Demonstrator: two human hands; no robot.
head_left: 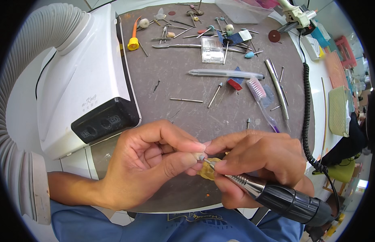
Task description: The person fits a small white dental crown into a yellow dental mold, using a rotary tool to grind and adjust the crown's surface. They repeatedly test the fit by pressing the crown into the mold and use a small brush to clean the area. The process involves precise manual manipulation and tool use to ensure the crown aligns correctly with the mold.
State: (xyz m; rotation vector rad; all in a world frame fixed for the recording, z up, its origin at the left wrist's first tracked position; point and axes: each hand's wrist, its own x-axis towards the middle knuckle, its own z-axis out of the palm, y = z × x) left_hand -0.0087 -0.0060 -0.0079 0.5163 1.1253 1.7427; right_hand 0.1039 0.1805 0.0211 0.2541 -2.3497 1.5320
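My left hand point(145, 167) is closed in a pinch, thumb and index finger on a small whitish piece point(199, 155), mostly hidden by the fingertips. My right hand point(264, 155) wraps round a rotary handpiece point(292, 201) with a black body and a silver nose. Its thin metal bit point(207, 162) points left, and the tip meets the whitish piece or sits just beside it. The fingertips of both hands come together there. Just below them a yellow dental model point(207, 172) shows in part, behind the fingers.
A white dust extractor point(80, 80) with a ribbed hose point(18, 76) stands at left. Across the grey mat lie a pen point(224, 73), a toothbrush point(262, 101), a metal tool point(277, 86), a clear case point(212, 50) and several burs. A coiled black cord point(305, 113) hangs at right.
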